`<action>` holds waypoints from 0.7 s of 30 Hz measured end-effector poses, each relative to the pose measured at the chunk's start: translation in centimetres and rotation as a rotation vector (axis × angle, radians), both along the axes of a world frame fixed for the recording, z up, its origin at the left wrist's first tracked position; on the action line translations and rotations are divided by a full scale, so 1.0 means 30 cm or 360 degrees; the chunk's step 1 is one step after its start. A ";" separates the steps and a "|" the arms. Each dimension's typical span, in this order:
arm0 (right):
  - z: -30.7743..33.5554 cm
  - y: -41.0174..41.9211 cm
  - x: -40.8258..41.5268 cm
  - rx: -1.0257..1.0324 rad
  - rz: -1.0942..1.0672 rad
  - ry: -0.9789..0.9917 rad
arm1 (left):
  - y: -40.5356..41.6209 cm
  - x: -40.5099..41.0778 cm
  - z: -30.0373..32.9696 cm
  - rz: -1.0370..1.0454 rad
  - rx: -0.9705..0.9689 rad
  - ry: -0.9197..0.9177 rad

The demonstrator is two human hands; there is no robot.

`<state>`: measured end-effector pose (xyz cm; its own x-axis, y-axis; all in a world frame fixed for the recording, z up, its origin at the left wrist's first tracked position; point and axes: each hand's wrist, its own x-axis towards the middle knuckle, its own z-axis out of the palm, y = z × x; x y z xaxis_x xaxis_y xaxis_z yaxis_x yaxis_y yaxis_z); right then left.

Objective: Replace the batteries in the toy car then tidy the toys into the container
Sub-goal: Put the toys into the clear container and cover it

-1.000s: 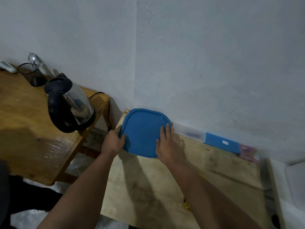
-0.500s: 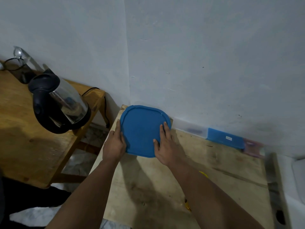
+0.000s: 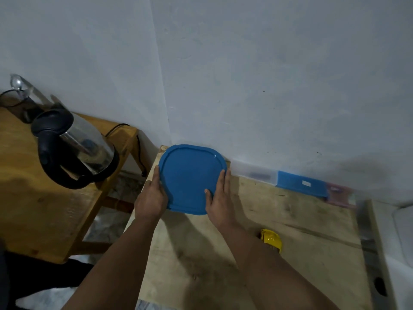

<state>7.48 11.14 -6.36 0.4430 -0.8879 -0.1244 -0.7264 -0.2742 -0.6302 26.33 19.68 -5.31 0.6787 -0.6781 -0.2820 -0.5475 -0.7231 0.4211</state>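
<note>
Pale plywood table (image 3: 290, 231) meets a whitewashed wall (image 3: 268, 74) corner.

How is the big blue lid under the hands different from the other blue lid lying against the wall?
The big blue lid is a rounded square; the long blue lid is a narrow rectangle. The big one lies in the table's far left corner, with the left hand and right hand holding its sides; nothing touches the long one, further right along the wall. The long one carries a small white label; the big one looks plain. Both are the same blue.
</note>
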 end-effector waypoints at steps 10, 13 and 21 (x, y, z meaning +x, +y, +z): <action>-0.040 -0.008 -0.005 0.0076 -0.0108 -0.0002 | -0.002 -0.006 -0.029 0.0023 -0.0100 -0.0048; -0.049 -0.011 -0.008 0.0034 -0.0114 -0.0033 | -0.002 -0.002 -0.040 0.0020 -0.0160 -0.0071; -0.013 -0.020 -0.030 0.0046 -0.0041 0.0161 | 0.000 -0.005 -0.004 -0.0055 -0.0027 -0.0123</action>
<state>6.58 10.52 -6.76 0.4042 -0.8941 -0.1931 -0.7931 -0.2375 -0.5608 26.17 19.68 -5.42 0.6739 -0.7059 -0.2180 -0.6034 -0.6962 0.3889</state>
